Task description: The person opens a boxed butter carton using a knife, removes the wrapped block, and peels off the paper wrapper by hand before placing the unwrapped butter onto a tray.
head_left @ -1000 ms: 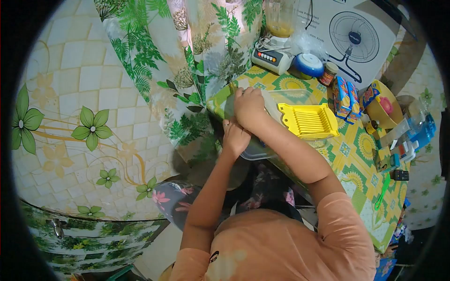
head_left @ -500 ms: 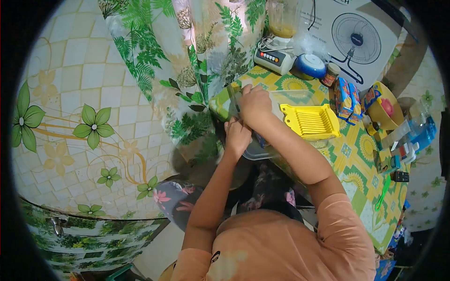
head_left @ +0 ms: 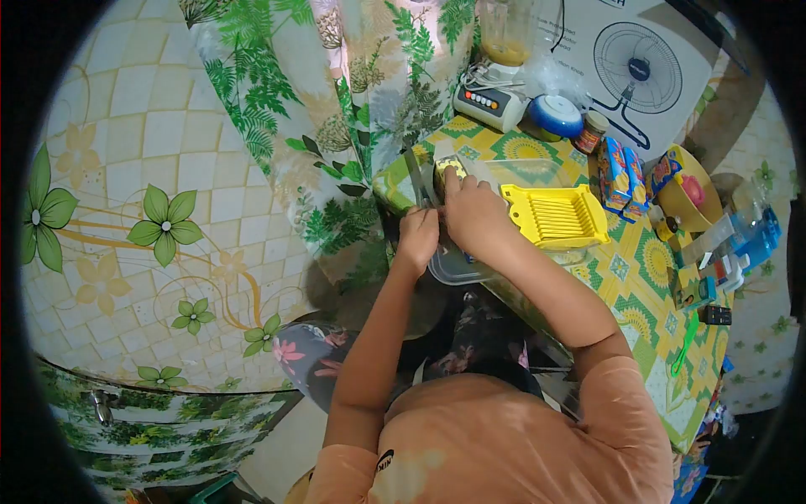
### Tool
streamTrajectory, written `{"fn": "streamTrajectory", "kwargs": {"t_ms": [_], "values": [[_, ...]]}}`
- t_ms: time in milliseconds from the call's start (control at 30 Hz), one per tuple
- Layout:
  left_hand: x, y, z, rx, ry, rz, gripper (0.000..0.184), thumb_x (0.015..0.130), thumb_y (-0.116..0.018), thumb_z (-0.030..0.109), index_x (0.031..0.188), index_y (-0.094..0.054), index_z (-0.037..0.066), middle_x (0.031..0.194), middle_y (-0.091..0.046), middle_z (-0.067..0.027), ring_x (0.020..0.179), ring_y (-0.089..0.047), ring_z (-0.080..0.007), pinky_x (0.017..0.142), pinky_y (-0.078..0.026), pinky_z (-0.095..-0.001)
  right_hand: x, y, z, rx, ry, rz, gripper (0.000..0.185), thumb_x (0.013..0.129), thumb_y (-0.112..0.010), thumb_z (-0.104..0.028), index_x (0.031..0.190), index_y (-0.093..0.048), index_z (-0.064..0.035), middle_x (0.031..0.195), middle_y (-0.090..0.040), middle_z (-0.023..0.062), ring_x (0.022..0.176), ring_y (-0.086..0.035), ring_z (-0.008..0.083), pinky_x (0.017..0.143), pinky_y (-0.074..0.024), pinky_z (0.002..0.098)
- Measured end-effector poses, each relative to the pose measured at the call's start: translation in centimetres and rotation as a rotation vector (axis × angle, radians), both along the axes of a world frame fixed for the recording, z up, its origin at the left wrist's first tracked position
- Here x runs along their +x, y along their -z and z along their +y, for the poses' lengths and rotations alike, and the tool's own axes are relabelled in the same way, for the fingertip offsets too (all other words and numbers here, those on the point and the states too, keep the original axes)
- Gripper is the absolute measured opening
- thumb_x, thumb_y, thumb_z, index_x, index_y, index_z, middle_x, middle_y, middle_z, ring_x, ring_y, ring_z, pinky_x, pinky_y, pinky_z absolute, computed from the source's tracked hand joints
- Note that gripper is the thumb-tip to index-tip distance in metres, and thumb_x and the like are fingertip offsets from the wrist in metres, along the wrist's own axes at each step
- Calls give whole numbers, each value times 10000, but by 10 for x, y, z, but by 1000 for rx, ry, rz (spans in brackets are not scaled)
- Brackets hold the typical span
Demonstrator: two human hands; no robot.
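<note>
My left hand (head_left: pixel 418 239) is closed around the handle end of a knife (head_left: pixel 414 175), whose grey blade points away from me. Close beside it, my right hand (head_left: pixel 475 217) has its fingers on a small yellow-and-dark patterned block (head_left: pixel 450 166), whose kind I cannot make out. Below both hands is a clear plastic container (head_left: pixel 457 272), partly covered by the right hand and forearm. To the right of that hand lies a yellow slotted plastic tray (head_left: pixel 561 220), on top of clear plastic.
The patterned tablecloth (head_left: pixel 625 269) extends to the right. Along the back stand a blender (head_left: pixel 491 105), a blue bowl (head_left: pixel 554 118), a jar (head_left: pixel 592 132) and blue packets (head_left: pixel 620 181). A yellow bowl (head_left: pixel 701 206), a remote (head_left: pixel 716 316) and a green utensil (head_left: pixel 685 344) are farther right.
My right hand has moved back toward me and slightly right, off the blade. The knife blade and the patterned block now show. My left hand has shifted slightly left.
</note>
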State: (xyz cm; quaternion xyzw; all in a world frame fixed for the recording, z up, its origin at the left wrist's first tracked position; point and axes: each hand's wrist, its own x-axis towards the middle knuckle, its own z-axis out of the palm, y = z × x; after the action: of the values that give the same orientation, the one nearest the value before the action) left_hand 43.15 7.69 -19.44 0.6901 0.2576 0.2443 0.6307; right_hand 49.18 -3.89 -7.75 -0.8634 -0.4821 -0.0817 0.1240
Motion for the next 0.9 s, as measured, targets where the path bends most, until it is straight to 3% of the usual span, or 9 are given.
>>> {"fn": "streamTrajectory", "kwargs": {"t_ms": [67, 200, 300, 400, 667, 833, 900], "values": [[4, 12, 6, 46, -7, 11, 196, 946, -453, 227, 933, -527, 46, 816, -549, -54, 641, -535, -148, 498, -436, -293, 0, 0, -3, 4, -30, 1, 575, 810, -620, -154, 1312, -422, 44, 1027, -599, 258, 951, -602, 396, 789, -516, 446], [-7, -28, -8, -260, 3, 5, 167, 907, -481, 192, 933, -537, 37, 805, -551, -52, 652, -541, -145, 499, -444, -296, 5, 2, -6, 91, -128, -9, 551, 804, -623, -153, 1288, -438, 35, 1022, -585, 268, 960, -586, 411, 824, -498, 467], [-2, -22, -8, -288, -36, -32, 160, 885, -493, 185, 914, -551, 38, 791, -557, -50, 672, -560, -148, 506, -454, -299, 10, 6, -3, 150, -115, 25, 543, 798, -626, -165, 1268, -442, 34, 1021, -576, 272, 954, -580, 430, 832, -490, 483], [-2, -16, -5, -110, -29, 16, 182, 894, -505, 215, 912, -557, 41, 786, -564, -50, 695, -578, -157, 536, -476, -310, 13, 3, 0, 129, -65, 83, 544, 788, -632, -176, 1249, -439, 38, 1034, -566, 281, 958, -577, 441, 832, -486, 494], [1, -3, 2, 0, -20, 27, 276, 936, -525, 301, 941, -558, 27, 818, -561, -47, 723, -582, -154, 601, -500, -318, 22, -5, 21, 39, 6, 169, 592, 742, -689, -179, 1220, -432, 56, 1113, -534, 292, 1013, -556, 471, 862, -486, 493], [1, -6, 0, 11, -28, -36, 312, 901, -511, 215, 827, -638, -60, 861, -540, -183, 802, -560, -308, 734, -433, -396, 18, -14, 31, -49, 43, 223, 644, 723, -739, -206, 1225, -433, 57, 1191, -506, 271, 1092, -526, 447, 884, -494, 464], [2, 0, 3, 26, -14, -55, 307, 891, -520, 220, 834, -651, -51, 869, -552, -189, 816, -567, -318, 743, -435, -403, 23, -6, 42, -127, -44, 80, 650, 721, -740, -194, 1235, -424, 48, 1213, -488, 263, 1091, -527, 446, 886, -495, 457]]}}
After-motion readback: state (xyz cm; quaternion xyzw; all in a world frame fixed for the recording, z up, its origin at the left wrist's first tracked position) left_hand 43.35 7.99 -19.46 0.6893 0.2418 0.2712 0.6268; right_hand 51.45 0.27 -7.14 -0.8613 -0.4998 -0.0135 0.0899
